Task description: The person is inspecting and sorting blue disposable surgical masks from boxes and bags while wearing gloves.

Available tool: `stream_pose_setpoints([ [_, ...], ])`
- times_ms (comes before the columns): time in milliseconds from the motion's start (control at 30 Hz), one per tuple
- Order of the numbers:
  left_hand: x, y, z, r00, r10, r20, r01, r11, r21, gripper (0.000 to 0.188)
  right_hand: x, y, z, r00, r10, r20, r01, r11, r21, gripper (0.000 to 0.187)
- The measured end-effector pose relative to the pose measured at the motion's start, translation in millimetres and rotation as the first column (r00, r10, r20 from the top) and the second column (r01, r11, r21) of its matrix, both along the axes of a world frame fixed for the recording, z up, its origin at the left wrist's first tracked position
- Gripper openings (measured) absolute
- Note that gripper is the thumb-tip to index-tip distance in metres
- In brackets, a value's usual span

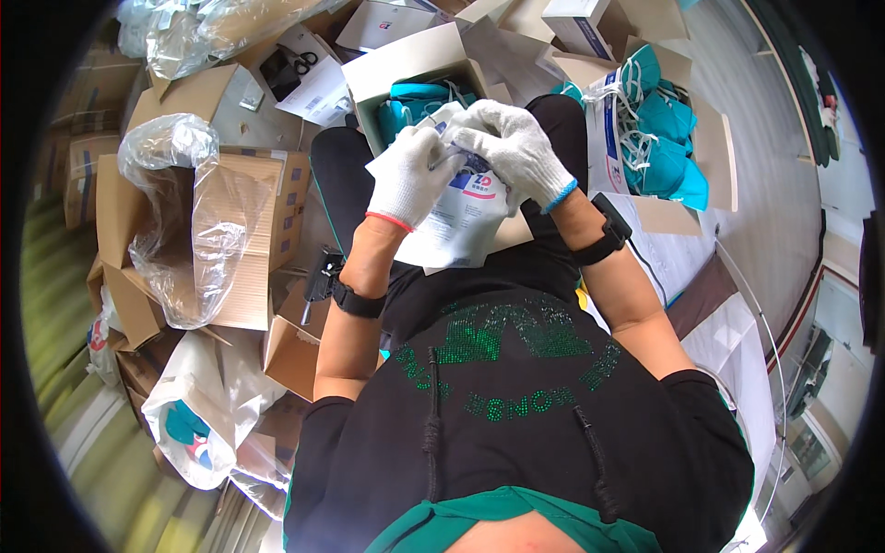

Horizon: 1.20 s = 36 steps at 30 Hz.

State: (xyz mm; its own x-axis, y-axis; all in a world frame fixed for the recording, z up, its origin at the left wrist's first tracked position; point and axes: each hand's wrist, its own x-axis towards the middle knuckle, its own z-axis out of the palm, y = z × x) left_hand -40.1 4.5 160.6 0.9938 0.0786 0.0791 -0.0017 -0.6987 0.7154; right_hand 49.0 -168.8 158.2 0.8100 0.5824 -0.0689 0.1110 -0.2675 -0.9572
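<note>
Both of my hands wear white knitted gloves, the left with a red cuff edge and the right with a blue one. Between them is a white printed pouch (pixel 447 229), held over my lap. My left hand (pixel 412 175) pinches its upper left part. The fingers of my right hand (pixel 516 152) are closed on the upper right part, and the glove hides some of the pouch's top. Just beyond, an open white carton (pixel 406 66) holds teal face masks (pixel 401 109) with white straps.
On the right, another open carton (pixel 604 147) is heaped with teal masks (pixel 666 120). At left stands an open brown box (pixel 244 240) with a clear plastic liner (pixel 180 230). Below it sits a white bag (pixel 198 396). Scissors (pixel 302 63) lie on a carton at the far left.
</note>
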Motion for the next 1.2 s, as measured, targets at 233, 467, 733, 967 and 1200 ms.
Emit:
stream_pose_setpoints([
  [233,-1.3,-16.5,8.3,0.969,-0.179,0.171,0.181,0.983,0.002,0.015,-10.3,9.2,5.2,0.98,-0.164,0.112,0.185,0.96,-0.209,0.028],
  [467,-38.2,-49.8,33.6,0.88,-0.409,0.241,0.321,0.887,0.332,0.013,-6.5,11.1,-26.4,0.96,-0.256,0.112,0.278,0.916,-0.288,0.034],
  [733,-67.4,-58.7,87.6,0.768,-0.476,0.429,0.503,0.862,0.056,0.022,-1.7,8.7,-57.3,0.94,-0.342,-0.008,0.32,0.887,-0.332,0.029],
  [967,-10.2,-7.5,48.5,0.963,0.194,0.185,-0.149,0.961,-0.234,0.027,9.2,-25.7,-7.0,0.996,0.001,0.088,-0.021,0.972,0.232,0.01],
  [1200,17.0,12.0,-3.4,0.963,-0.164,-0.214,0.007,0.808,-0.589,0.025,-6.8,-32.7,23.5,0.999,-0.047,-0.016,0.049,0.992,0.113,0.009],
])
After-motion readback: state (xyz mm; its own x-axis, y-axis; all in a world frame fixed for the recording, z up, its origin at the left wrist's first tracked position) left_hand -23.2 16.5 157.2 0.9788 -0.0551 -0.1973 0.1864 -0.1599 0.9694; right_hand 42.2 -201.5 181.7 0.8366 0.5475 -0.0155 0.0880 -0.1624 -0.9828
